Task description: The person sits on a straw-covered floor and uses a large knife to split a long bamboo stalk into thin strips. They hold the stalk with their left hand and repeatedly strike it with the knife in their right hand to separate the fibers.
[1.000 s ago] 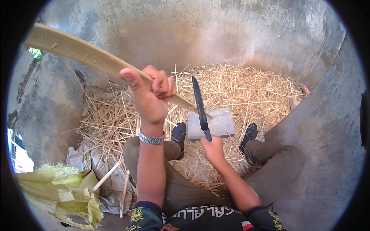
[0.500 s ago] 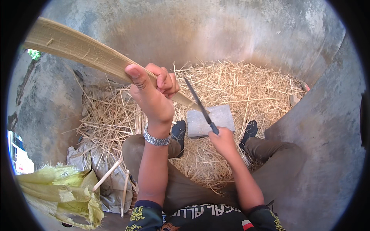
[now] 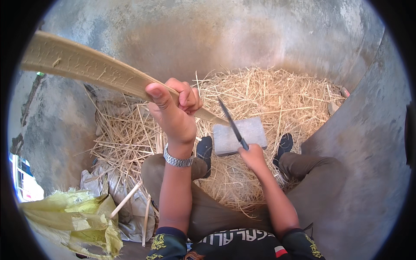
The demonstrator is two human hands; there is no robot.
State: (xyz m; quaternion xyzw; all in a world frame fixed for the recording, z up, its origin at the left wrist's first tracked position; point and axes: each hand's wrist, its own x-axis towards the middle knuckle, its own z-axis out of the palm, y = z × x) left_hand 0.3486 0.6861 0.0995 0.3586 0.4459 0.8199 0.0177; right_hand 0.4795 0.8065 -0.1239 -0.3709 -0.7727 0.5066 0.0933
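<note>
My left hand (image 3: 175, 108) is raised, its fingers wrapped round a long, pale split-bamboo strip (image 3: 82, 65). The strip slants from the upper left, where its broad part looks large and near, down to a lower end by the grey block (image 3: 241, 135). In my right hand (image 3: 252, 157) is a knife (image 3: 234, 124) with a dark, narrow blade and dark handle. Its blade points up and away to the left, close to the strip's lower end; whether they touch I cannot tell. The block lies on the straw-like shavings between my feet.
Dry shavings and thin sticks (image 3: 125, 145) cover the floor. A curved concrete wall (image 3: 216, 39) rises ahead and on both sides. A torn yellow-green sack (image 3: 73, 221) and a crumpled grey sheet (image 3: 134, 216) lie at lower left. My dark-socked feet (image 3: 284, 147) flank the block.
The strip's upper-left end has dipped slightly. My right hand has shifted the knife a little, its tip moving right and down, nearer the strip's lower end. Both holds are unchanged.
</note>
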